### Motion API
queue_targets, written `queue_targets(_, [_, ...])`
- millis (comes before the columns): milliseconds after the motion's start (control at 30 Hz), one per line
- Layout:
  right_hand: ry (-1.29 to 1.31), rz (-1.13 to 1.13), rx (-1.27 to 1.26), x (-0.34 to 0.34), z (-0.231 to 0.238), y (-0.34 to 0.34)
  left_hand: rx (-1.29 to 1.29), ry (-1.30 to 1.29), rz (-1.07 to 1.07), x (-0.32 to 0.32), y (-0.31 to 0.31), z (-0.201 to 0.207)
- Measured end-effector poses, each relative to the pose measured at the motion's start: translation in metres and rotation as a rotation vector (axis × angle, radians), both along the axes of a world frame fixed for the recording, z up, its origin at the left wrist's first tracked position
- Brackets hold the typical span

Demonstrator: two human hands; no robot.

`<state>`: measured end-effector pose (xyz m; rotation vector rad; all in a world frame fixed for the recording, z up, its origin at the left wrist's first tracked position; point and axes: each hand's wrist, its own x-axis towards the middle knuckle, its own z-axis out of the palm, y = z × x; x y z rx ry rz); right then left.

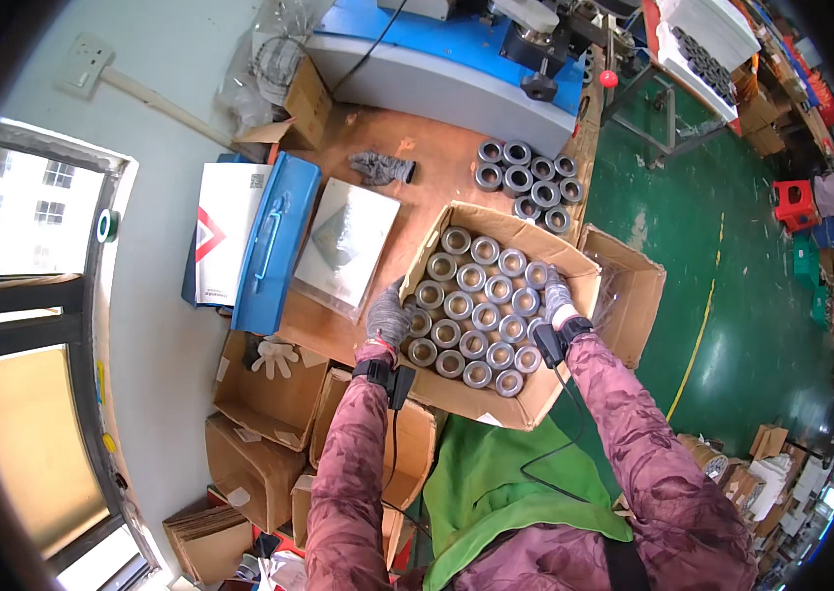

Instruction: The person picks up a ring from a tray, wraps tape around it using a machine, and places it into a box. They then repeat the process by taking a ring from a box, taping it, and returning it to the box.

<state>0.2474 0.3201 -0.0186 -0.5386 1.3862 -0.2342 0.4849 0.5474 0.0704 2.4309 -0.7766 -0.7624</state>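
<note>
A cardboard box (pixel 540 237) with its top open is held between my two grey-gloved hands. Inside it stand several rows of grey metal rings (pixel 476 317), their holes facing up. My left hand (pixel 390 317) is closed on the box's left wall, and its fingertips are partly hidden by the cardboard. On the opposite side, my right hand (pixel 558 295) grips the right wall, close to the rings at that edge. More dark metal rings (pixel 518 177) stand on the wooden table (pixel 436 128) just beyond the box.
A blue-and-grey machine (pixel 456 84) stands at the table's back. On the left are a blue file box (pixel 277 241), a plastic-sleeved sheet (pixel 346 246) and a loose grey glove (pixel 382 167). Cardboard boxes (pixel 259 473) lie below left; another box (pixel 633 295) sits right of mine.
</note>
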Motion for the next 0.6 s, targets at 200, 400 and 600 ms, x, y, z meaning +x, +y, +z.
queue_targets(200, [0.215,0.275,-0.591,0.011,-0.015,0.01,-0.012,-0.019,-0.032,-0.009,-0.007,0.008])
queue_targets(400, [0.074,0.201,-0.311,0.009,0.016,0.003,-0.079,-0.038,-0.027,0.0,-0.007,0.005])
queue_targets(600, [0.276,0.417,-0.115,-0.006,0.02,0.013,-0.024,-0.065,-0.015,0.008,0.003,-0.009])
